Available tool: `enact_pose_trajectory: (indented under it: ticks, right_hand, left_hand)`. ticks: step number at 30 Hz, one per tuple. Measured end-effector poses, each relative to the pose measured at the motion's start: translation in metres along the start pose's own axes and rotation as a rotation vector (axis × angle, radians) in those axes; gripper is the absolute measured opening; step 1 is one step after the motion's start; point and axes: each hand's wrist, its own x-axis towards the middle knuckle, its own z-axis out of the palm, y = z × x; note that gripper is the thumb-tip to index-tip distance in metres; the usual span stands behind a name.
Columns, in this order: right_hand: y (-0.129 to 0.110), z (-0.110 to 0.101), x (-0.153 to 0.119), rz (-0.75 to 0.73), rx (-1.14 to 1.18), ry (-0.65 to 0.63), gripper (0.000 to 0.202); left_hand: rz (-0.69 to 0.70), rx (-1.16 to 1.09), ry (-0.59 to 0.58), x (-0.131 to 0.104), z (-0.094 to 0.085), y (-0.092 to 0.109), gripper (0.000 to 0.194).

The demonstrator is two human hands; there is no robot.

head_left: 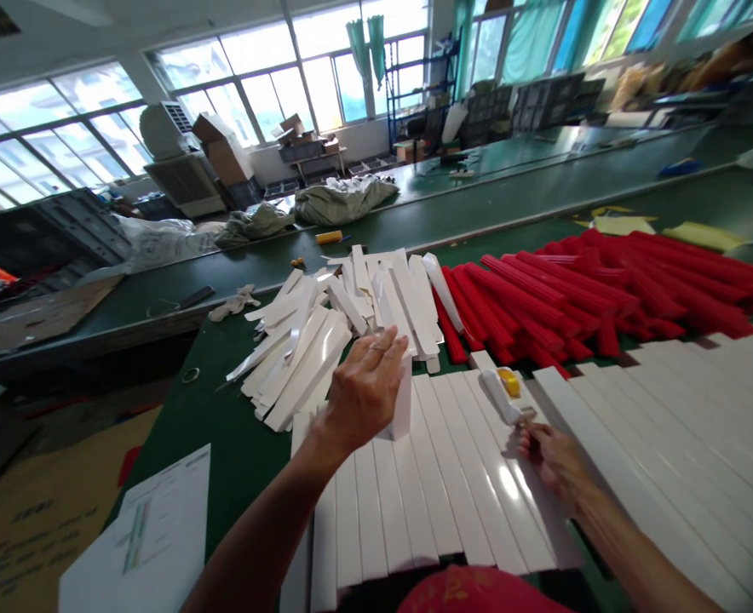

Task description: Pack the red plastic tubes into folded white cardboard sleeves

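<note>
My left hand (367,387) is closed round a narrow white box (403,400), which is raised above the others and partly hidden by the fingers. Beneath it lies a row of long white boxes (440,468), side by side. A white tape dispenser with a yellow roll (509,383) rests on the right part of this row. At the dispenser's near end, my right hand (552,460) has its fingertips pinched together; what is between them is too small to make out.
Loose white flat pieces (313,349) lie heaped beyond my left hand. Many red ribbed sticks (543,298) are piled at the back right. More white boxes (689,426) spread to the right. A printed sheet (159,519) lies front left on the green table (188,409).
</note>
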Motion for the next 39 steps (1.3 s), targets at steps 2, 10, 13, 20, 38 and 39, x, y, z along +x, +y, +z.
enact_pose_trajectory:
  ticks: [2, 10, 13, 20, 38, 39]
  right_hand:
    - [0.001, 0.003, -0.005, 0.037, -0.013, 0.007, 0.021]
    - [-0.089, 0.107, -0.110, -0.157, 0.063, -0.506, 0.033]
    - [-0.134, 0.150, -0.145, -0.248, 0.045, -0.649, 0.029]
    - [-0.145, 0.186, -0.157, -0.377, -0.056, -0.665, 0.029]
    - [-0.172, 0.194, -0.143, 0.002, -0.204, -0.714, 0.050]
    - [-0.165, 0.193, -0.141, -0.036, -0.204, -0.702, 0.050]
  left_hand:
    - [-0.021, -0.019, 0.018, -0.001, 0.002, -0.001, 0.034]
    - [-0.109, -0.073, 0.012, -0.001, 0.006, 0.006, 0.059]
    - [-0.116, -0.071, 0.021, 0.000, 0.008, 0.011, 0.068]
    - [-0.118, -0.077, 0.040, -0.004, 0.012, 0.014, 0.074]
    - [-0.123, -0.238, 0.141, -0.009, 0.011, 0.007, 0.044]
    - [-0.120, -0.278, 0.150, -0.011, 0.012, 0.007, 0.045]
